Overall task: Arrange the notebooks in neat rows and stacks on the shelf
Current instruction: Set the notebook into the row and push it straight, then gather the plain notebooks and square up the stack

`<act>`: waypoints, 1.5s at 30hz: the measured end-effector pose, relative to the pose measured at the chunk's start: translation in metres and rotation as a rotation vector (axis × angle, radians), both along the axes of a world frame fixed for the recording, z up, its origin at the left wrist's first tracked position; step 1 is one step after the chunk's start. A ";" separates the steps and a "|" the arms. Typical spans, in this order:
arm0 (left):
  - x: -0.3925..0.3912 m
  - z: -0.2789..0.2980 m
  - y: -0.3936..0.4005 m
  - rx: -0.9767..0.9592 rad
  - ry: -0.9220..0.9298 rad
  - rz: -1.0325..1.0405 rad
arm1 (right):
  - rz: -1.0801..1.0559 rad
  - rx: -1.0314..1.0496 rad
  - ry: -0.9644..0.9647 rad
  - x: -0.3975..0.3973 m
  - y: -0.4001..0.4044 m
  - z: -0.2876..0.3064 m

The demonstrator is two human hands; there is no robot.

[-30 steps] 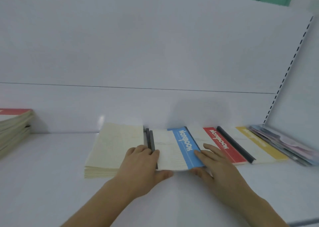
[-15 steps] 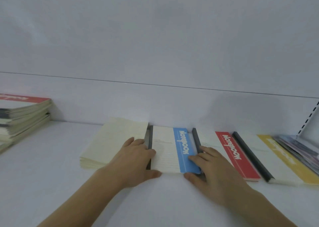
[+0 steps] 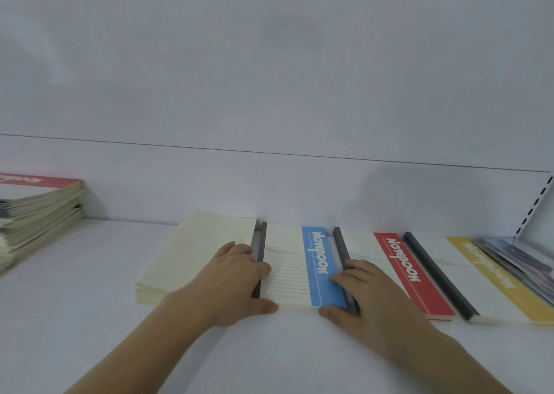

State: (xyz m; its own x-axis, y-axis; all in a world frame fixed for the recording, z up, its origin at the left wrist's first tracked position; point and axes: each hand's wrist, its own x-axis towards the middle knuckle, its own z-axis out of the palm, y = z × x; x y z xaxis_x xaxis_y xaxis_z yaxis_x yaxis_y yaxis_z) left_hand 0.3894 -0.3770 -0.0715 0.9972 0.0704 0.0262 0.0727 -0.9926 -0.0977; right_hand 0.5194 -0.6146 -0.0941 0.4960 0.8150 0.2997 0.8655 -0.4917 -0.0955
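**Colours on shelf**

White shelf (image 3: 90, 318). Cream stack (image 3: 192, 252). Blue-band notebook (image 3: 299, 267): white ruled cover, white "Notebook" lettering, dark grey spine. Red-band notebook (image 3: 410, 276), yellow-band notebook (image 3: 491, 276): same layout. Far-left pile (image 3: 39, 205): red-topped, cream edges.

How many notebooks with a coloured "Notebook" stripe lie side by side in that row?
3: the blue one between both hands, the red one to its right, then the yellow one. More may lie hidden beneath them.

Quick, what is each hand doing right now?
Left hand: open, pressing the blue notebook's left edge.
Right hand: open, pressing its right edge.
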 end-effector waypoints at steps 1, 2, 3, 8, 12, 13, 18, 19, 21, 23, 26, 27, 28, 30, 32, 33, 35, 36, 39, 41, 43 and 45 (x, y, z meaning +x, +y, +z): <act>0.000 -0.001 0.001 0.001 -0.013 -0.009 | -0.005 -0.009 0.017 0.000 0.000 0.000; 0.000 -0.002 0.001 0.006 -0.023 -0.015 | -0.005 -0.012 0.021 -0.001 0.000 0.000; 0.000 -0.003 0.001 0.021 -0.032 -0.019 | -0.002 -0.008 0.016 -0.002 -0.001 0.000; -0.005 -0.006 -0.002 0.083 -0.106 -0.021 | -0.011 -0.025 0.022 -0.005 -0.003 0.000; -0.011 -0.002 -0.008 0.035 -0.141 0.002 | -0.009 -0.007 0.008 -0.007 -0.006 0.005; -0.015 0.000 -0.011 0.013 -0.162 0.011 | -0.019 0.001 0.001 -0.009 -0.007 0.006; -0.031 0.000 -0.021 -0.102 -0.446 0.096 | -0.011 0.112 -0.045 -0.031 -0.004 0.009; -0.035 -0.002 -0.022 -0.122 -0.503 0.116 | -0.004 0.127 -0.047 -0.038 0.000 0.009; -0.046 -0.005 -0.023 -0.148 -0.585 0.149 | 0.003 0.135 -0.067 -0.053 0.009 0.009; -0.061 -0.008 -0.022 -0.145 -0.634 0.191 | 0.017 0.112 -0.084 -0.065 0.019 0.006; -0.092 -0.012 -0.017 -0.122 -0.623 0.287 | 0.036 0.073 -0.105 -0.084 0.035 0.003; -0.104 -0.013 -0.014 -0.113 -0.611 0.317 | 0.044 0.066 -0.107 -0.093 0.041 0.004; -0.116 -0.013 -0.011 -0.107 -0.602 0.347 | 0.055 0.063 -0.102 -0.103 0.049 0.005; -0.141 -0.013 -0.002 -0.094 -0.602 0.409 | 0.084 0.060 -0.101 -0.125 0.065 0.008; -0.167 -0.010 0.008 -0.080 -0.609 0.471 | 0.126 0.051 -0.106 -0.149 0.083 0.011; -0.181 -0.009 0.014 -0.074 -0.613 0.494 | 0.150 0.050 -0.098 -0.161 0.092 0.012; -0.211 -0.006 0.026 -0.073 -0.617 0.530 | 0.193 0.054 -0.068 -0.187 0.111 0.016; -0.227 -0.005 0.032 -0.080 -0.612 0.551 | 0.208 0.054 -0.054 -0.200 0.121 0.018; -0.279 -0.002 0.057 -0.105 -0.593 0.586 | 0.265 0.066 0.008 -0.245 0.154 0.022; -0.314 -0.002 0.077 -0.104 -0.592 0.596 | 0.281 0.053 0.047 -0.276 0.177 0.024; -0.345 -0.003 0.098 -0.111 -0.593 0.605 | 0.283 0.059 0.049 -0.305 0.201 0.022; -0.372 -0.008 0.119 -0.140 -0.602 0.623 | 0.284 0.063 0.055 -0.331 0.224 0.018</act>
